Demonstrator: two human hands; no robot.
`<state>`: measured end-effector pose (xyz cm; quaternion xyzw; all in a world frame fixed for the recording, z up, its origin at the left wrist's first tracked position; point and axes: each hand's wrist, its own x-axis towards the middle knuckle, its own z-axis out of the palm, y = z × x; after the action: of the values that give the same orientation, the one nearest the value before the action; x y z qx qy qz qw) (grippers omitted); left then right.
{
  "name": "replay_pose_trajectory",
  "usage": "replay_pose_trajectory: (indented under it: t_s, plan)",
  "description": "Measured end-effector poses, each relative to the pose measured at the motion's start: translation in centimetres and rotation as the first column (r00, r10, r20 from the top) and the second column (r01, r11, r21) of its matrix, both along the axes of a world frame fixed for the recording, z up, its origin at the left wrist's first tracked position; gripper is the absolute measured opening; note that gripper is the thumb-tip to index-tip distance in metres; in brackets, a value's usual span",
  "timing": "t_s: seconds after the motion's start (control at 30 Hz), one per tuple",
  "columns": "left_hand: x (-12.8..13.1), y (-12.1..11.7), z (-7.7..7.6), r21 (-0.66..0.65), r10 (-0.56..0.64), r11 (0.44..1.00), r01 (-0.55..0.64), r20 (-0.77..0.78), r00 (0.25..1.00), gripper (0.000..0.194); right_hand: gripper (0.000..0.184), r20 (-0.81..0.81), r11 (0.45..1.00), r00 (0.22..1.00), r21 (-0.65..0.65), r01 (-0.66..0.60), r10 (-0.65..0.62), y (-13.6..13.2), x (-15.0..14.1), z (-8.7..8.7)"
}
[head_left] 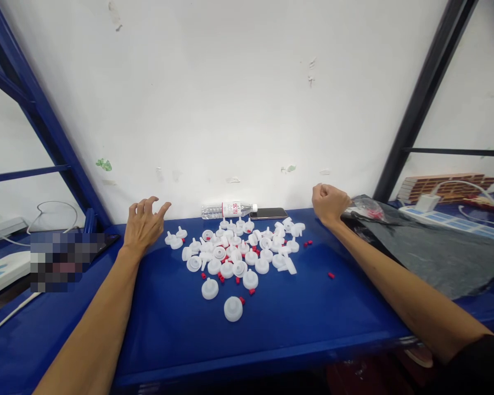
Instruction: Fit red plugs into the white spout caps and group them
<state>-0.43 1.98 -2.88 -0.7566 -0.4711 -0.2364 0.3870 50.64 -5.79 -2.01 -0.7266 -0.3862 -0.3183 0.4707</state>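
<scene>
A heap of several white plastic caps [239,252] lies in the middle of the blue table [168,329], with small red pieces [331,275] scattered among and beside them. My left hand [143,225] hovers left of the heap, fingers curled but apart, holding nothing. My right hand [328,202] is raised at the heap's right, closed in a fist; whether anything is inside it does not show.
A water bottle [228,209] lies on its side by the wall, a dark phone [268,213] beside it. A black plastic sheet [428,247] and a clear bag [368,207] lie at the right. Power strips and cables [444,215] sit beyond. Blue frame posts [37,109] flank the table.
</scene>
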Motion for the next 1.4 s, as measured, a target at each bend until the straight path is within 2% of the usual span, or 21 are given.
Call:
replay_pose_trajectory:
  t_s: [0.53,0.87,1.0,1.13,1.2,1.27,1.33,1.4]
  plan:
    - [-0.11,-0.34,-0.08,0.016,0.008,1.0,-0.008,0.028,1.0,0.054,0.04,-0.016,1.0,1.0,0.027,0.013,-0.013,0.06,-0.14,-0.12]
    - [-0.21,-0.26,-0.09,-0.008,-0.011,1.0,0.011,0.052,0.999,0.062,0.041,-0.007,1.0,1.0,0.005,0.024,-0.024,0.15,-0.26,-0.28]
    - [-0.13,-0.34,-0.08,-0.019,0.003,1.0,-0.002,0.057,0.998,0.059,0.04,-0.005,1.0,1.0,-0.02,0.024,-0.024,0.1,-0.32,-0.24]
    - [0.08,-0.41,-0.04,-0.031,0.043,0.999,-0.041,0.065,0.997,0.057,0.041,0.007,0.997,1.0,-0.082,-0.004,0.005,0.01,-0.43,-0.2]
    - [0.19,-0.39,-0.02,-0.047,0.072,0.996,-0.069,0.075,0.995,0.057,0.04,0.019,0.99,0.999,-0.137,-0.045,0.048,-0.04,-0.47,-0.2]
    - [0.24,-0.34,-0.01,-0.076,0.114,0.991,-0.108,0.082,0.99,0.049,0.04,0.027,0.972,0.993,-0.213,-0.103,0.111,-0.07,-0.47,-0.16]
    - [0.22,-0.23,0.0,-0.116,0.169,0.98,-0.159,0.082,0.982,0.035,0.039,0.022,0.933,0.981,-0.315,-0.177,0.194,-0.07,-0.37,-0.06]
    - [0.13,-0.07,0.02,-0.17,0.232,0.961,-0.217,0.077,0.97,0.028,0.042,-0.005,0.865,0.958,-0.428,-0.261,0.286,0.0,-0.15,0.11]
